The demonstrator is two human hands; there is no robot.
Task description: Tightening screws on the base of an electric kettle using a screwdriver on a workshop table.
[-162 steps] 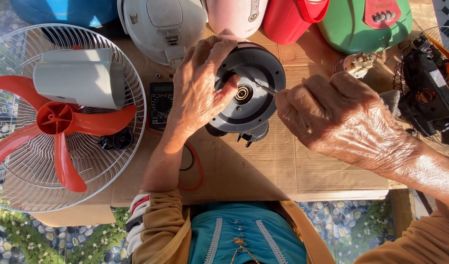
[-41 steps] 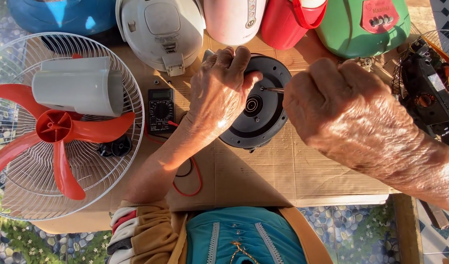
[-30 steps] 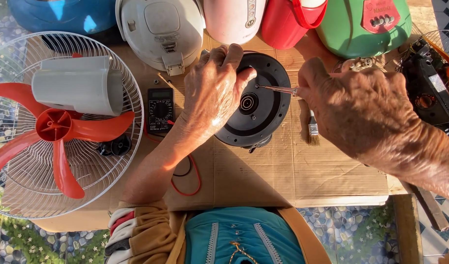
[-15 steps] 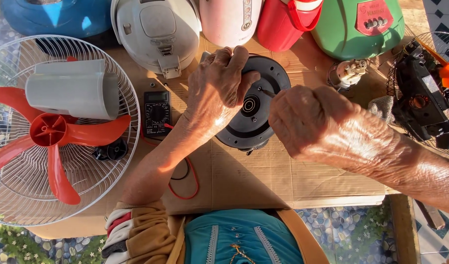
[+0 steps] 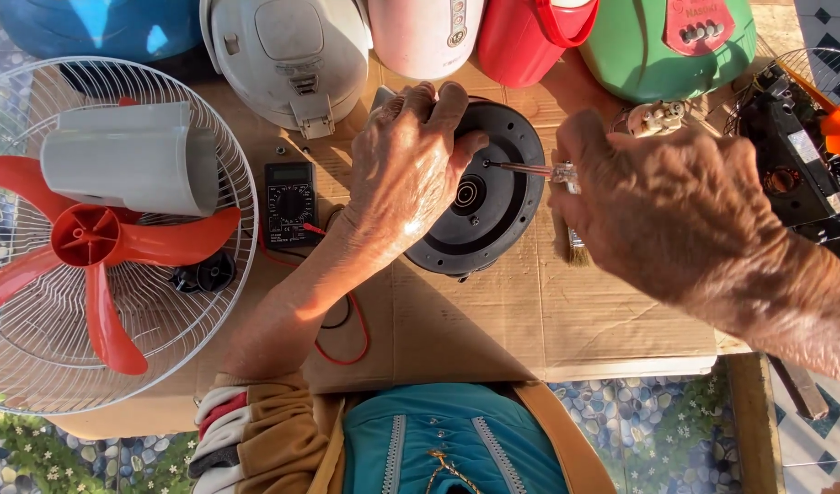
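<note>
My left hand is clamped over the upper left rim of the round black appliance base, which lies bottom-up on the cardboard sheet covering the tabletop. My right hand is closed around the handle of a slim screwdriver, whose tip meets the base near my left thumb.

Just right of the base, a small paintbrush lies on the cardboard, partly hidden under my right hand. Left of the base sits a black multimeter, its red and black leads looping toward me beneath my left forearm. Farther left lies a white fan grille with a red fan blade and a grey motor housing on it.

Behind the base stand a white rice cooker, a pink cooker, a red jug and a green cooker. Far right of the base, a black motor assembly sits in another wire grille.
</note>
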